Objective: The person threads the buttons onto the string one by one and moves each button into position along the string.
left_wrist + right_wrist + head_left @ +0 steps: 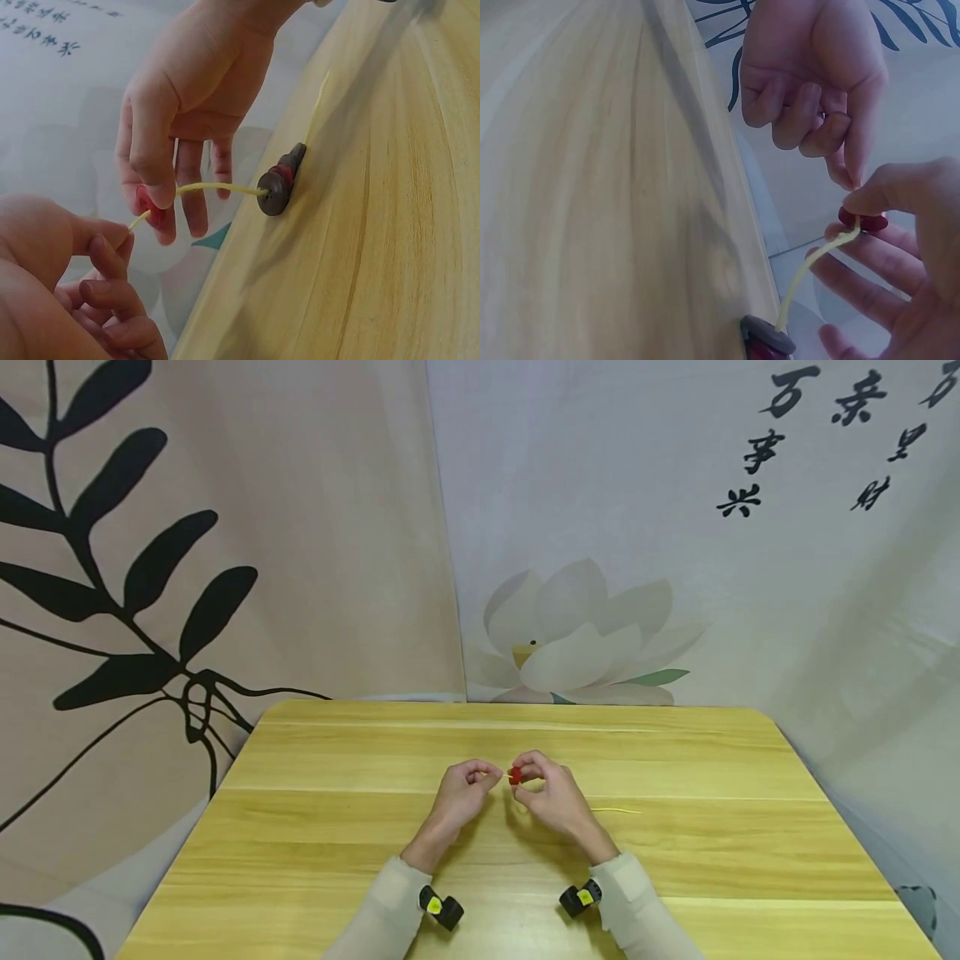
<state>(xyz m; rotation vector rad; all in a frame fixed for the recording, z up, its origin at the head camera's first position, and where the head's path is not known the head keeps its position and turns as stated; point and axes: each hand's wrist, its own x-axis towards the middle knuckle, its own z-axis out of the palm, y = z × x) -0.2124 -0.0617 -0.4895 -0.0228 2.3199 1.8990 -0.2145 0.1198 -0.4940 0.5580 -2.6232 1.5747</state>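
Between thumb and fingertip, my left hand [459,797] pinches the end of a yellow string [217,185]. The string passes through a small red button [514,776], which my right hand [553,797] holds between thumb and fingers. In the left wrist view the red button [153,205] is partly covered by the right thumb. Further along the string hangs a row of threaded buttons, with a dark brown button [274,196] at the near end and a red one among the dark ones. In the right wrist view that dark button [768,335] shows at the bottom edge.
Both hands are above a wooden table [360,827] with light grain. The yellow string's tail [617,811] extends to the right of the right wrist. Behind the table hang printed cloths [360,527] with leaves, a flower and characters. Each wrist carries a small black camera.
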